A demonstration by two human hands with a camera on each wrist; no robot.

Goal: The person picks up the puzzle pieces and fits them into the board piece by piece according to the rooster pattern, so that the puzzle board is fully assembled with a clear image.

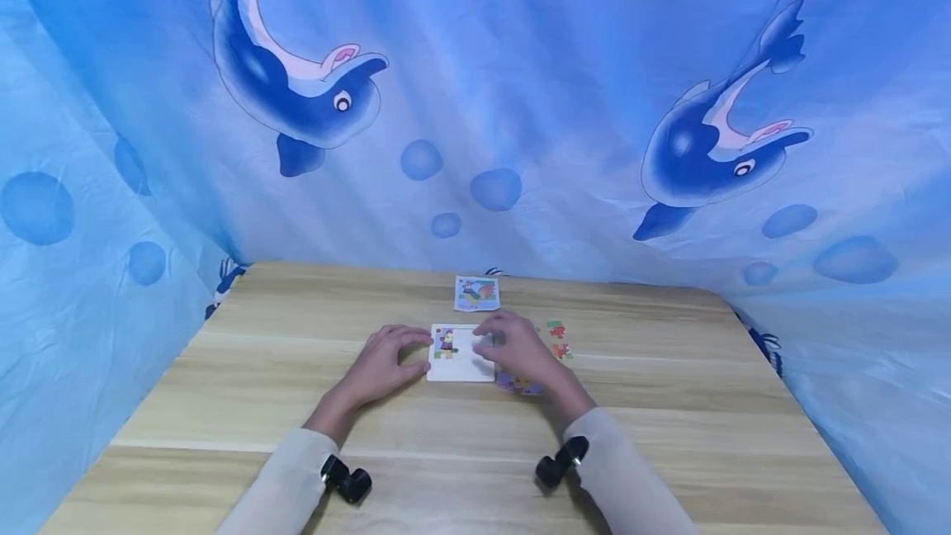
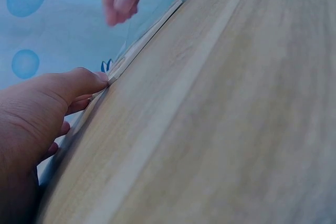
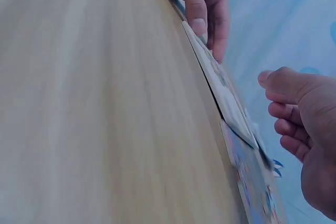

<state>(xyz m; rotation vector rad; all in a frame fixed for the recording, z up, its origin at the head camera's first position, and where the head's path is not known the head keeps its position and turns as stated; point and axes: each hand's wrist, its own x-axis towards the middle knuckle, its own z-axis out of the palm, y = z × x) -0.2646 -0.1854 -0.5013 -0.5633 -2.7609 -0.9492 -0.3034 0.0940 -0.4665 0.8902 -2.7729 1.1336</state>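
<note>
A white puzzle board lies flat on the wooden table, with a few colourful pieces fitted together along its left side. My left hand holds the board's left edge, thumb near the lower corner and fingers higher up. Over the board's right part hovers my right hand, its thumb and index finger apart. In the right wrist view this hand is raised above the board, with nothing visible between its fingers. Purple puzzle pieces lie beside the board's lower right corner, partly hidden under the right hand.
A picture card lies behind the board near the table's far edge. More loose pieces with red and green print lie right of the right hand. A blue dolphin-print curtain hangs behind the wooden table.
</note>
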